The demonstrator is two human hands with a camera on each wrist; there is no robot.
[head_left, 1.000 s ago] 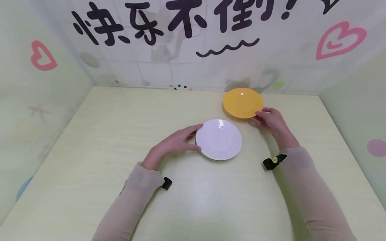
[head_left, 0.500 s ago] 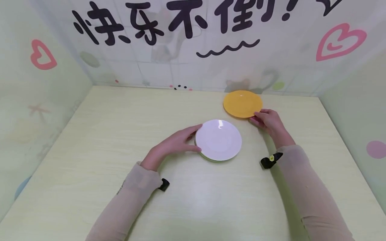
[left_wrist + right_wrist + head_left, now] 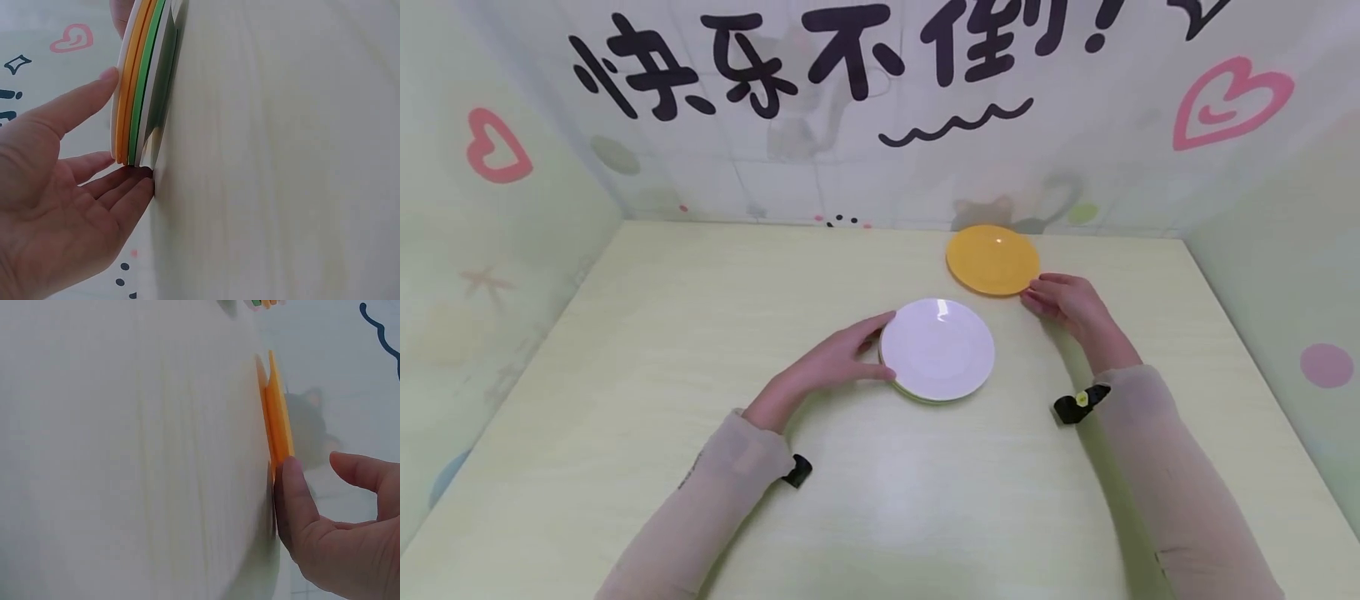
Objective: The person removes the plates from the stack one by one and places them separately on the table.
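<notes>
A stack of plates [image 3: 937,350] with a white one on top lies on the table; orange, green and white rims [image 3: 139,94] show edge-on in the left wrist view. My left hand [image 3: 838,358] holds the stack's left side, thumb at the top plate's rim and fingers at the edge near the tabletop. Further back and to the right lies an orange plate [image 3: 992,260], close to the rear wall. My right hand [image 3: 1067,304] is at its near right rim. In the right wrist view the fingertips touch the orange rim [image 3: 281,425] while the thumb stands apart from it.
The pale wooden table [image 3: 880,500] meets a printed back wall [image 3: 820,183] just behind the orange plate. Side walls [image 3: 1300,333] rise at the table's left and right edges. A black strap piece [image 3: 1078,404] hangs at the right sleeve.
My right thumb has come off the orange plate's top, and the plate has settled flat on the table. The left hand stays at the stack. The head view has shifted slightly.
</notes>
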